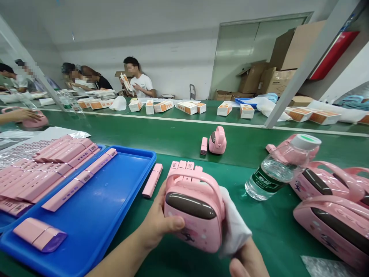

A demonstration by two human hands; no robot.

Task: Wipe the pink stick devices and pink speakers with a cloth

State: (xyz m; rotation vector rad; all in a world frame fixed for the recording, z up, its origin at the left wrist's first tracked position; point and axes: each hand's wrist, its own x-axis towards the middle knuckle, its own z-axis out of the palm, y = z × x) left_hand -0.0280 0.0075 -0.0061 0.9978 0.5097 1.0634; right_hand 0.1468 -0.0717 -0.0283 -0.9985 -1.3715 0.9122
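Note:
My left hand (157,221) grips a pink portable speaker (196,227) from its left side, thumb across the front. The speaker has a carry handle on top, a dark oval window and a small printed figure below it. A white cloth (235,227), wrapped over part of my right hand (249,257), presses against the speaker's right side. Some of that hand's fingers are hidden by the cloth. Behind the speaker, several pink stick-shaped pieces (182,166) stand close together. One more pink stick (152,180) lies to their left.
A blue tray (115,200) on the left carries a few pink sticks, beside a large pile of them (57,165). To the right are a water bottle (271,173) and several pink speakers (331,227). White-orange boxes (187,107) line the far bench, where people sit.

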